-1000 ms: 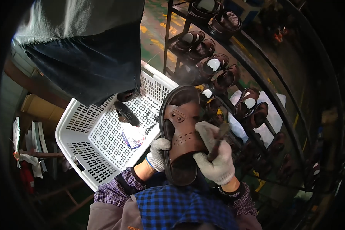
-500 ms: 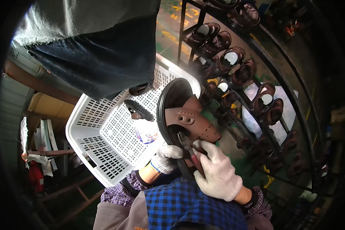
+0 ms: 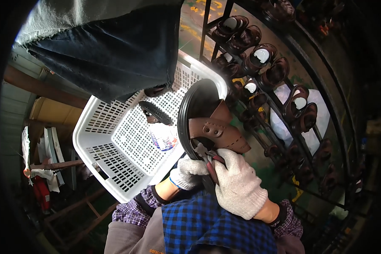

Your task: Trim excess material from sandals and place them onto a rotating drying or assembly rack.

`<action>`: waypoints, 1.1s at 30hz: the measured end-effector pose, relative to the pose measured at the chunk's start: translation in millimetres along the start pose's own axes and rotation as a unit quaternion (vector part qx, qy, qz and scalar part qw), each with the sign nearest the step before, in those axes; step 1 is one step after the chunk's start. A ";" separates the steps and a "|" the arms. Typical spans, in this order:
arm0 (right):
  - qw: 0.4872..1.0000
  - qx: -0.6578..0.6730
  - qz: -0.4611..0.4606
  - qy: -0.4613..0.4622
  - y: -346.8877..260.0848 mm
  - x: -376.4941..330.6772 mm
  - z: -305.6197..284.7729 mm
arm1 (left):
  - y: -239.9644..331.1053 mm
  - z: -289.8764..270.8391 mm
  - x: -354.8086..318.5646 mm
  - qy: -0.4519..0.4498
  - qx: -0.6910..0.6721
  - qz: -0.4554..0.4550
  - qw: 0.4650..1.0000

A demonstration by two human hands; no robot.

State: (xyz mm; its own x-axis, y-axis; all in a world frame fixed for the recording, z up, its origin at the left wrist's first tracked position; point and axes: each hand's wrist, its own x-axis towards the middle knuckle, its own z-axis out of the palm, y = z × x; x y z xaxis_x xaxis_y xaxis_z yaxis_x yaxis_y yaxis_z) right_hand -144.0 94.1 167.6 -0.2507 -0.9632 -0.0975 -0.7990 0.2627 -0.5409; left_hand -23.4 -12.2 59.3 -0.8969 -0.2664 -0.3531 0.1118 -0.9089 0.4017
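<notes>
A brown leather sandal [image 3: 219, 128] with a thick black sole stands tilted on its edge in front of me, its straps facing right. My left hand [image 3: 189, 172], in a white knit glove, is closed on the sole's near left edge. Gloved alike, my right hand [image 3: 241, 183] grips red-handled pliers [image 3: 209, 160]. The handles look slightly spread, and the metal jaws point up and left into the opening below the strap, by the inner edge of the sole. Whether the jaws bite on anything I cannot make out.
A white perforated plastic basket [image 3: 98, 158] sits beyond my left hand, with another sandal [image 3: 155, 113] and a plastic bag [image 3: 163, 136] inside. Dark cloth [image 3: 110, 59] hangs over its far side. On the right stands a black metal rack [image 3: 315, 55] with several brown shoes.
The pliers' handles have spread further apart in my right hand. The sandal and both hands sit slightly further right in view, as the view itself has shifted a little.
</notes>
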 end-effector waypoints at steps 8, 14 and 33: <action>0.956 0.281 -0.040 -0.071 29.8 -8.0 -3.0 | 4.0 -13.0 2.8 -0.032 -0.182 -0.043 0.982; 0.803 0.498 0.122 0.304 35.4 -10.2 -20.6 | 2.4 -0.5 17.8 0.021 -0.235 -0.038 0.971; 0.436 0.656 0.609 0.091 420.6 -263.0 338.0 | -359.9 -151.5 51.9 0.337 -0.154 -0.151 0.917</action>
State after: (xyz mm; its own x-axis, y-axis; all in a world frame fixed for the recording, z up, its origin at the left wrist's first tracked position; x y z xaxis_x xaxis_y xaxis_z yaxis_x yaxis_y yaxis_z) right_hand -229.4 438.4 -316.7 -0.1866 -0.1031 -0.9770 0.9586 0.1988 -0.2040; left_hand -45.3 252.5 -231.7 -0.4504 -0.0319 -0.8923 0.1114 -0.9936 -0.0207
